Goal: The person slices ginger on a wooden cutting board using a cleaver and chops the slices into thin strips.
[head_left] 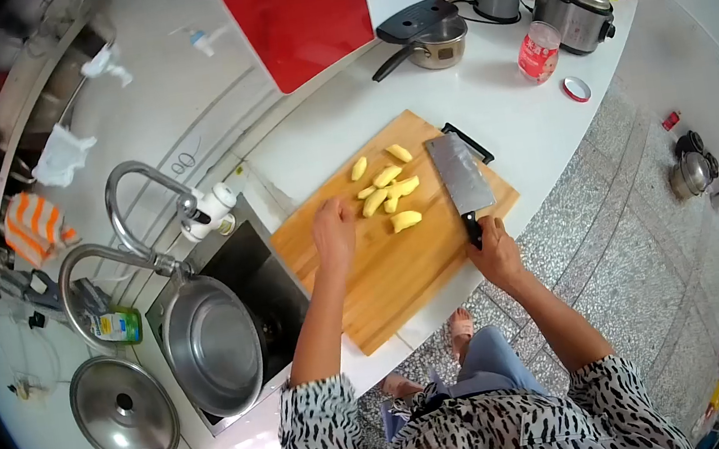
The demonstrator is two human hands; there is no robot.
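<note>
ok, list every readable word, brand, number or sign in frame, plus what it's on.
No text reads with certainty.
Jar with red label: print too small and blurred.
Green-yellow bottle: label too blurred.
Dark loops behind the sink: possibly "00", can't confirm.
Cleaver: no legible marking.
Electric pressure cooker: no legible marking.

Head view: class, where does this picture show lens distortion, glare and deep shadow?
Head view: the corners are black and the seams of the floor curve, suggesting a very wide lens; same head view, a white glare spot sits on the metal lid; also in the head view, the inside of the sink is dark.
</note>
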